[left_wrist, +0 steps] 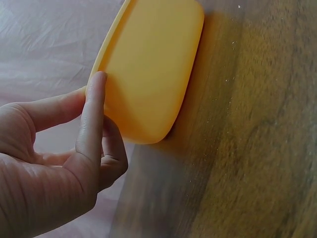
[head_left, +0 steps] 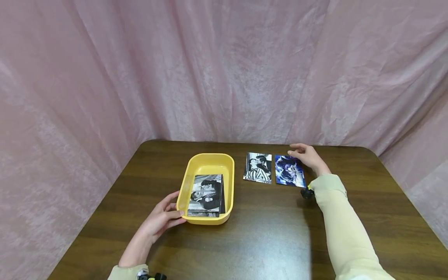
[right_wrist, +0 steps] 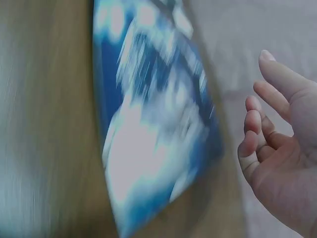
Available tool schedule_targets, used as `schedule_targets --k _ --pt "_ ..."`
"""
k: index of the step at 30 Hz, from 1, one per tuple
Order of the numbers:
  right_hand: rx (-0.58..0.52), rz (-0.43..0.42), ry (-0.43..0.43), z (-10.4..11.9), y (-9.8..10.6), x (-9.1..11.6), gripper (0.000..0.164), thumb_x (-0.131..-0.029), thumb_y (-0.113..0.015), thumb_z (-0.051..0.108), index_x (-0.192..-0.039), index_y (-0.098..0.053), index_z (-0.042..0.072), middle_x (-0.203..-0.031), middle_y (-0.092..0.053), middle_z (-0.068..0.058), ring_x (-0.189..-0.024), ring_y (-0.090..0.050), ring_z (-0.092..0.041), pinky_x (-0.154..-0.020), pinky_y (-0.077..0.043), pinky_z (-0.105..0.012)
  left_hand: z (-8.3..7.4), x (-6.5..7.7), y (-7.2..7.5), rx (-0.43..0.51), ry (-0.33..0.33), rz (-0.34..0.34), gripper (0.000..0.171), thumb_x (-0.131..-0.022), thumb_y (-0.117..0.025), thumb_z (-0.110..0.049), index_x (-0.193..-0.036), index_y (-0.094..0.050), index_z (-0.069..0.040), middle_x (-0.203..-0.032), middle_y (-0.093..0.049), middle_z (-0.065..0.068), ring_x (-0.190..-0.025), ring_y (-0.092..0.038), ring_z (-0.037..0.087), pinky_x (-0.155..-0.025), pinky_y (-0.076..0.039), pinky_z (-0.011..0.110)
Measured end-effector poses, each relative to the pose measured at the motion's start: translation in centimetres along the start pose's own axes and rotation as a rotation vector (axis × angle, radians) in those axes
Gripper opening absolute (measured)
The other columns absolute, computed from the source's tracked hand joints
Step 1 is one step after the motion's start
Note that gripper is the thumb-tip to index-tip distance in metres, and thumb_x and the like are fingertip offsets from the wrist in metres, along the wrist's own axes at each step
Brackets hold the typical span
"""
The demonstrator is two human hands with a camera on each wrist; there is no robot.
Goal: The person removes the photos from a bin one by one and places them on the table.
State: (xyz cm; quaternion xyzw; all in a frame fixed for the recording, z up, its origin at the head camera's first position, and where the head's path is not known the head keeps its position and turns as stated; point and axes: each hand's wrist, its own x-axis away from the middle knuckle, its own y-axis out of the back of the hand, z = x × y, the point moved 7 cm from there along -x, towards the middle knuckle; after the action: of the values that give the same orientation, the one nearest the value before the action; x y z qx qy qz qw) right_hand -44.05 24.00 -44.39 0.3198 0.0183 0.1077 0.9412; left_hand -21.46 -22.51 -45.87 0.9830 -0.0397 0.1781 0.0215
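My left hand (head_left: pixel 162 216) pinches the near left corner of a yellow plastic tub (head_left: pixel 229 167), its thumb at the rim. In the left wrist view, fingers (left_wrist: pixel 91 114) lie against the outside of the tub wall (left_wrist: pixel 148 64). Inside the tub lies a small pile of photo prints, with a black-and-white couple photo (head_left: pixel 206 194) on top. My right hand (head_left: pixel 308 157) hovers by the upper right of a blue photo print (head_left: pixel 289 171), holding nothing, fingers loosely bent. The right wrist view shows that blue print (right_wrist: pixel 153 119) blurred, apart from the fingers.
Left of the blue print, a black-and-white photo print (head_left: pixel 258 168) lies on the brown wooden table (head_left: pixel 266 229), possibly with others beneath it. A pink curtain (head_left: pixel 224 70) hangs behind the table's far edge.
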Motion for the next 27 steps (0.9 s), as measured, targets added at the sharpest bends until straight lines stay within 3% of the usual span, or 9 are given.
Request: schedule_targets --k 4,7,14,18,23,27 --pt "-0.014 -0.022 0.078 4.2 -1.4 -2.0 0.052 -0.099 -0.059 0.032 -0.142 -0.05 0.004 -0.12 -0.06 -0.024 -0.11 -0.055 -0.035 -0.094 -0.049 -0.042 0.0 -0.1 0.1 0.001 0.003 -0.007 0.075 -0.092 -0.06 0.001 -0.156 -0.023 -0.012 -0.117 -0.05 0.018 -0.089 -0.068 0.017 -0.082 -0.062 0.029" --pt "-0.042 -0.017 0.124 7.5 -3.3 -3.6 0.05 -0.098 -0.061 0.032 -0.14 -0.052 0.006 -0.121 -0.061 -0.021 -0.113 -0.055 -0.033 -0.098 -0.049 -0.045 -0.1 -0.1 0.1 0.003 0.006 -0.003 0.075 -0.092 -0.06 0.001 -0.156 -0.023 -0.012 -0.118 -0.05 0.019 -0.089 -0.068 0.016 -0.082 -0.062 0.029" --pt "-0.074 0.007 0.288 17.4 -10.4 -4.8 0.042 -0.095 -0.066 0.025 -0.132 -0.061 0.008 -0.111 -0.066 -0.016 -0.102 -0.063 -0.029 -0.092 -0.053 -0.04 -0.1 0.0 0.3 0.007 0.01 -0.007 0.074 -0.092 -0.06 0.001 -0.156 -0.024 -0.013 -0.12 -0.049 0.019 -0.09 -0.068 0.016 -0.082 -0.062 0.029" --pt "-0.093 0.035 0.355 21.6 -14.7 -4.5 0.039 -0.093 -0.069 0.027 -0.129 -0.063 0.012 -0.105 -0.067 -0.009 -0.096 -0.065 -0.023 -0.085 -0.054 -0.033 -0.2 -0.1 0.0 0.018 -0.008 0.013 0.074 -0.092 -0.059 0.003 -0.156 -0.023 -0.011 -0.117 -0.049 0.018 -0.09 -0.067 0.016 -0.082 -0.062 0.03" --pt "-0.059 0.025 0.416 23.9 -19.1 -3.6 0.036 -0.092 -0.071 0.026 -0.125 -0.066 0.013 -0.101 -0.067 -0.007 -0.091 -0.064 -0.02 -0.081 -0.054 -0.029 -0.2 -0.2 -0.5 0.027 -0.016 0.026 0.074 -0.092 -0.059 0.003 -0.156 -0.022 -0.01 -0.118 -0.048 0.018 -0.091 -0.067 0.016 -0.083 -0.062 0.029" --pt "0.067 0.069 0.396 23.2 -22.1 -2.6 0.033 -0.092 -0.07 0.026 -0.121 -0.067 0.011 -0.106 -0.067 -0.008 -0.095 -0.062 -0.021 -0.084 -0.054 -0.031 -0.3 -0.2 -0.6 0.028 -0.011 0.02 0.074 -0.092 -0.059 0.003 -0.156 -0.023 -0.011 -0.12 -0.048 0.02 -0.091 -0.067 0.016 -0.083 -0.062 0.029"
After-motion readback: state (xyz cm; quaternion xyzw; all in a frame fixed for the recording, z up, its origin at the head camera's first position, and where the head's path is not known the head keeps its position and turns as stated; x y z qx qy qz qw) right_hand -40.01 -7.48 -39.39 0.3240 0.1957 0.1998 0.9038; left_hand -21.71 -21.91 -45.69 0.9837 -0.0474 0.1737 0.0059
